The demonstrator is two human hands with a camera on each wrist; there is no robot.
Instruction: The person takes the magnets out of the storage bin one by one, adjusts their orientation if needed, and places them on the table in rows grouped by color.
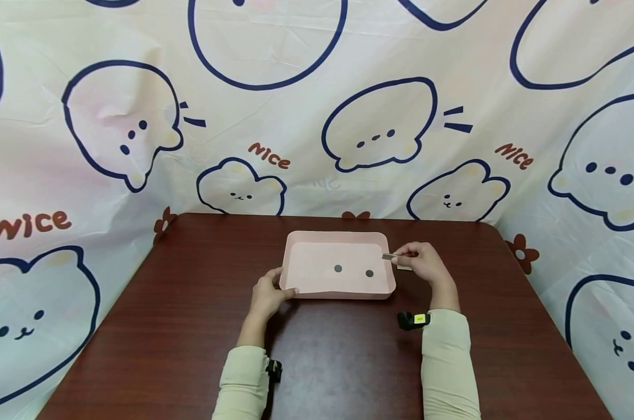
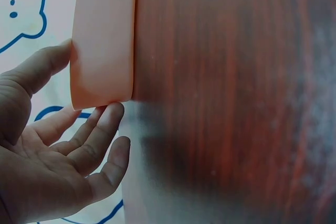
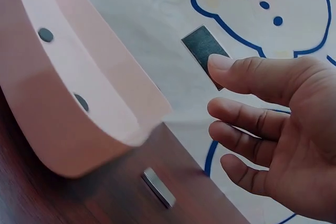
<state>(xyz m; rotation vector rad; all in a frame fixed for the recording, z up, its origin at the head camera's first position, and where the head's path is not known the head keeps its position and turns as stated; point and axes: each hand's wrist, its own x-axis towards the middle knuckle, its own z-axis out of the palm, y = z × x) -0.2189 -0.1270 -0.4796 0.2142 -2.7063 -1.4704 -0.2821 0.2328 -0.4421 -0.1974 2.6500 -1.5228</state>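
A shallow pink tray (image 1: 317,286) sits on the table with two dark round discs, a left disc (image 1: 338,268) and a right disc (image 1: 369,273), lying flat inside. My left hand (image 1: 266,296) grips the tray's near left corner, thumb and fingers on different sides of it. Between thumb and fingertips, my right hand (image 1: 424,265) pinches a thin grey rectangular plate (image 3: 202,48) beside the tray's right rim. Below that hand, a small silvery rectangular block (image 3: 159,188) lies on the table, just right of the tray; the hand partly covers it in the head view.
The dark brown wooden table (image 1: 191,326) reaches back to a pale cloth (image 1: 306,128) printed with cartoon animals, which also hangs at both sides. A black wrist camera (image 1: 412,320) sits on the right sleeve, another camera (image 1: 275,370) on the left.
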